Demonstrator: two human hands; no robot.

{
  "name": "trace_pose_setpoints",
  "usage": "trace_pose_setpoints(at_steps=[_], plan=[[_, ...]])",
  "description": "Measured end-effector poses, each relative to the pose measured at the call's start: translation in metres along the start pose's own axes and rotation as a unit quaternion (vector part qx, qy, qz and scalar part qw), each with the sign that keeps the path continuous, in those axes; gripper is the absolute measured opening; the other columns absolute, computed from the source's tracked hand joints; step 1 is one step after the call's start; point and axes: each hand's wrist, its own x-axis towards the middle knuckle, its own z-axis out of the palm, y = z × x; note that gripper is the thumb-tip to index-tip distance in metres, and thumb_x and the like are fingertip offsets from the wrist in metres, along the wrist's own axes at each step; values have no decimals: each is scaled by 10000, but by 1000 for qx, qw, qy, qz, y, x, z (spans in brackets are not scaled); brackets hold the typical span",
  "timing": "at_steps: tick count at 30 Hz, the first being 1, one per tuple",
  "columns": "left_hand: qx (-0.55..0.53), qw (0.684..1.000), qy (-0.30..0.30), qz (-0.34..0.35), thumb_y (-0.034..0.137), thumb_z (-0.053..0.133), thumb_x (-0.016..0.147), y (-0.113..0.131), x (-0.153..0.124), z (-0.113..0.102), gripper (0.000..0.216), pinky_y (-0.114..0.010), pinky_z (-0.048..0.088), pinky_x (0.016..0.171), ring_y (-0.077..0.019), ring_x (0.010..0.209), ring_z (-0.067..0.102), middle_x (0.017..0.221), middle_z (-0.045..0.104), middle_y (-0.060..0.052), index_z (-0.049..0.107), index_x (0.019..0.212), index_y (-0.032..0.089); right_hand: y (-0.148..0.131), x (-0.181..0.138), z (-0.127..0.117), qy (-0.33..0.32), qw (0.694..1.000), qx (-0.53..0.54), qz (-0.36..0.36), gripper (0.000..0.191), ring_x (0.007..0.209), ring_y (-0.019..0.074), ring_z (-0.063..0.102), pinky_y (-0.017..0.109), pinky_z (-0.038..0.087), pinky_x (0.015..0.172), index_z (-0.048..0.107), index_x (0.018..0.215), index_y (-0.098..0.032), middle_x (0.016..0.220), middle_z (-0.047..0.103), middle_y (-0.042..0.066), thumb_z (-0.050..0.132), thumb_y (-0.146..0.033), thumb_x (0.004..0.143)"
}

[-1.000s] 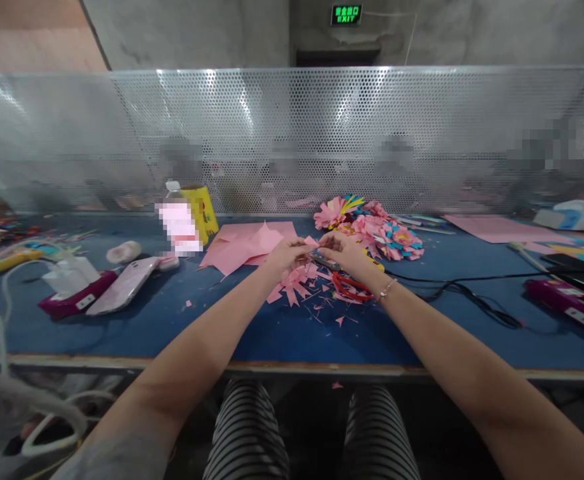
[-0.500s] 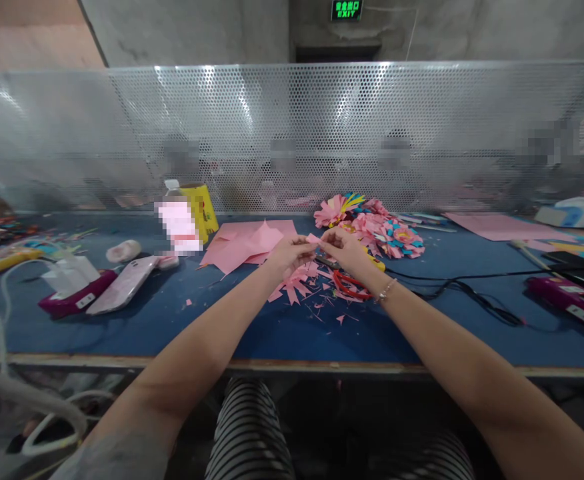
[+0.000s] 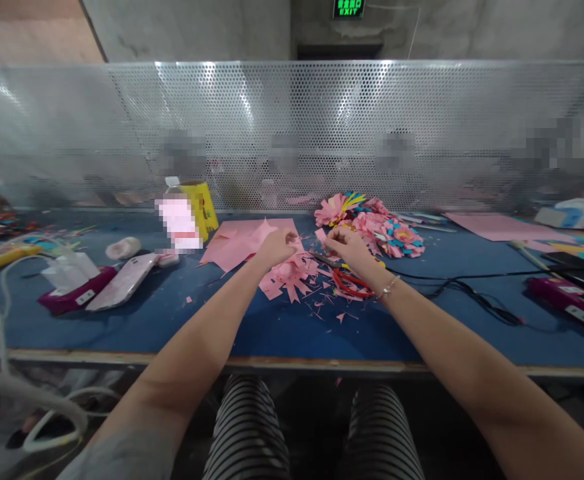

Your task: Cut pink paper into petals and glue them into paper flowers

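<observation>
My right hand (image 3: 348, 244) is closed in a pinch on a small pink paper piece (image 3: 321, 234), held just above the blue table (image 3: 272, 327). My left hand (image 3: 275, 245) hovers apart from it with curled fingers at the edge of the pink paper sheets (image 3: 235, 244); I cannot make out what it grips. Below both hands lies a pile of pink paper scraps (image 3: 292, 277). Red-handled scissors (image 3: 353, 287) rest on the table under my right wrist. A heap of pink paper flowers (image 3: 375, 225) sits just beyond my right hand.
A bottle (image 3: 178, 220) and a yellow can (image 3: 203, 207) stand left of the sheets. A pink phone (image 3: 122, 283) and a magenta box (image 3: 67, 297) lie further left. A black cable (image 3: 462, 292) runs right. A perforated metal screen (image 3: 292, 133) closes the back.
My hands have parted: the left let go of the small pink piece and moved left and further away toward the pink sheets. The right keeps the piece.
</observation>
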Motion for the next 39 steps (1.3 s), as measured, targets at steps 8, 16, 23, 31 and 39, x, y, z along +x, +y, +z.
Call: trace_pose_setpoints(at_steps=[8,16,23,31,39], plan=[[94,973,-205,-50,48,505,425,-24,5,-19,136,-220,292,417,-100,387,386,328,422,21,523,357,165,7,2,-5,4,1000,-6,-3,180,548,81,467,223,404,517,454,639,-180,610,501,-30,587,-302,635],[-61,989,-121,-50,-23,565,425,-16,4,-14,176,-215,286,423,-102,405,433,407,499,11,565,442,152,4,-1,-2,-21,998,57,35,224,613,95,540,237,444,574,455,651,-176,644,544,-23,621,-320,609],[-24,999,-36,16,43,592,499,0,-3,-21,126,-200,303,475,-87,504,440,509,515,22,544,518,158,0,1,-7,30,995,88,36,245,649,115,558,240,439,558,439,653,-189,632,495,-40,635,-323,595],[-191,978,55,62,-8,575,530,14,-4,-18,302,-192,378,594,-69,623,495,702,523,21,496,770,158,-9,7,-26,109,986,127,7,270,677,134,589,282,476,618,392,665,-213,642,499,-41,625,-334,603],[-276,957,89,17,-21,564,493,11,0,-15,390,-185,367,552,-68,609,481,693,510,30,526,842,149,-5,7,-24,111,987,114,5,261,694,162,606,310,489,624,389,666,-218,632,508,-30,614,-340,615]])
